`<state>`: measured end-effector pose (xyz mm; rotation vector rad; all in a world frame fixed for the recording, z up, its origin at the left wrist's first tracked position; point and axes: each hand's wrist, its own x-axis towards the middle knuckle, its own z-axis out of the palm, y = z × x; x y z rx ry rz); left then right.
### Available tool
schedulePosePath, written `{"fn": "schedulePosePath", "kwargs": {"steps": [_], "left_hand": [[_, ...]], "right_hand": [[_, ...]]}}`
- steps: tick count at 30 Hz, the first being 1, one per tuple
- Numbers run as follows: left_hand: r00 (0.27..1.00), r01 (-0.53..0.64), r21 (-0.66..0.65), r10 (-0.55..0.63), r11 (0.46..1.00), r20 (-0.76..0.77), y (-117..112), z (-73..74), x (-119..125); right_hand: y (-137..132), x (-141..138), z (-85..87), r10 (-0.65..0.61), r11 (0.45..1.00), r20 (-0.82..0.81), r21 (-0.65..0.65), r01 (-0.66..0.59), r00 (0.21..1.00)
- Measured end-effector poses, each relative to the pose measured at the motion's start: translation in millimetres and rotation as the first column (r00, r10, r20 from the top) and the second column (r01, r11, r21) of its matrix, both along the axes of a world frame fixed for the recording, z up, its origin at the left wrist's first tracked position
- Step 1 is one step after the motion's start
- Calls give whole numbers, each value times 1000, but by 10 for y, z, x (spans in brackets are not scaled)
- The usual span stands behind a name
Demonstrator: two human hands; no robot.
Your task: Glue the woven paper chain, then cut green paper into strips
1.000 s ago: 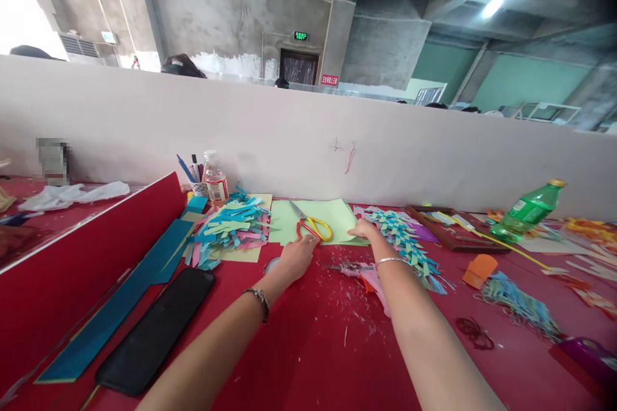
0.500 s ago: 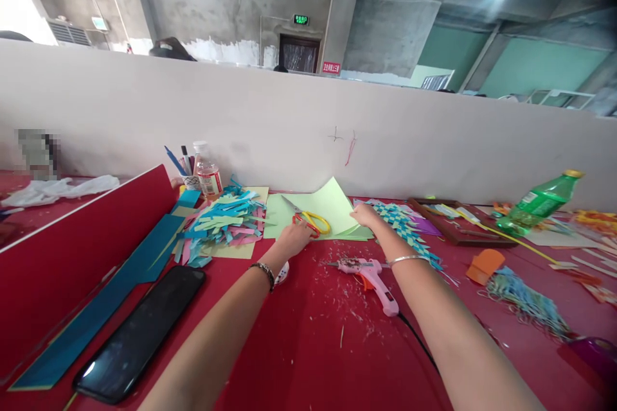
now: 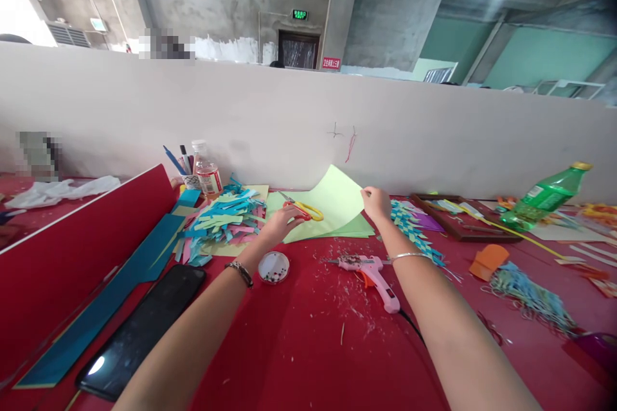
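Note:
Near the back of the red table, my left hand (image 3: 281,223) is closed around a pair of scissors (image 3: 313,211) with red and yellow handles. The blades point back and to the left, over pale green paper. My right hand (image 3: 378,203) pinches the right edge of a light green paper sheet (image 3: 332,196), which curves up off the table. More green paper (image 3: 357,228) lies flat beneath it. Below my left hand sits a small round dish (image 3: 274,268) with tiny dark bits. A pink hot glue gun (image 3: 373,276) rests in front of my right wrist.
A heap of blue, green and pink paper strips (image 3: 226,215) lies left, beside a clear bottle (image 3: 208,173). A black phone (image 3: 144,327) is at front left. A tilted green bottle (image 3: 547,199) and brown tray (image 3: 448,225) are at right. A white partition (image 3: 241,115) stands behind.
My right hand has moved up and slightly right, lifting the top sheet's edge. My left hand has shifted up and left with the scissors, uncovering the small dish.

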<state>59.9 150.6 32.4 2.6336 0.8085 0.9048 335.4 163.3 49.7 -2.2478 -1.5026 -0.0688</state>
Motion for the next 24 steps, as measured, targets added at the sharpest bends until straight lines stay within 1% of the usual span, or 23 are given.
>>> {"fn": "schedulePosePath", "kwargs": {"steps": [2, 4, 7, 9, 11, 13, 14, 15, 16, 17, 19, 20, 21, 22, 23, 24], "left_hand": [[998, 12, 44, -15, 999, 53, -51, 142, -9], [994, 7, 94, -17, 996, 104, -138, 322, -35], [986, -15, 169, -13, 985, 164, -364, 626, -161], [982, -31, 218, -11, 976, 190, -589, 819, -329], [983, -71, 305, 14, 950, 184, -874, 975, -561], [982, -128, 372, 66, 919, 176, -1208, 1062, -827], [984, -152, 403, 99, 902, 150, -1387, 1071, -960], [986, -158, 435, 119, 887, 116, -1571, 1053, -1087], [984, -179, 433, 151, 884, 97, -1756, 1007, -1203], [982, -189, 424, 169, 885, 85, -1940, 934, -1306], [981, -193, 374, 192, 907, 38, -2290, 722, -1471], [974, -228, 356, 220, 906, 62, -2447, 594, -1538], [963, -271, 331, 257, 904, 86, -2589, 461, -1600], [957, -288, 334, 279, 897, 75, -2711, 331, -1661], [944, -329, 314, 323, 890, 72, -2812, 210, -1726], [919, -392, 303, 384, 868, 87, -2888, 105, -1796]], "right_hand": [[-11, 18, 58, -8, 995, -17, 100, 9, 1000], [-24, 29, 123, 18, 983, -27, 184, -13, 999], [-65, 13, 235, 78, 960, -25, 272, -68, 997], [-116, -18, 327, 71, 938, -19, 340, -60, 997], [-187, -64, 441, 41, 907, -6, 419, -35, 999], [-276, -121, 577, 38, 877, 24, 479, -45, 999], [-324, -154, 656, 55, 865, 49, 496, -72, 997], [-375, -189, 743, 80, 856, 79, 505, -109, 994], [-429, -227, 840, 107, 849, 108, 507, -147, 988], [-488, -267, 949, 138, 838, 143, 510, -192, 980], [-634, -361, 1192, 195, 795, 219, 536, -285, 956], [-729, -421, 1317, 238, 723, 301, 580, -375, 923], [-841, -494, 1434, 280, 624, 387, 622, -473, 878], [-973, -583, 1535, 305, 522, 467, 647, -555, 830], [-1124, -689, 1608, 311, 431, 533, 659, -616, 787], [-1290, -813, 1647, 320, 364, 599, 638, -679, 734]]}}
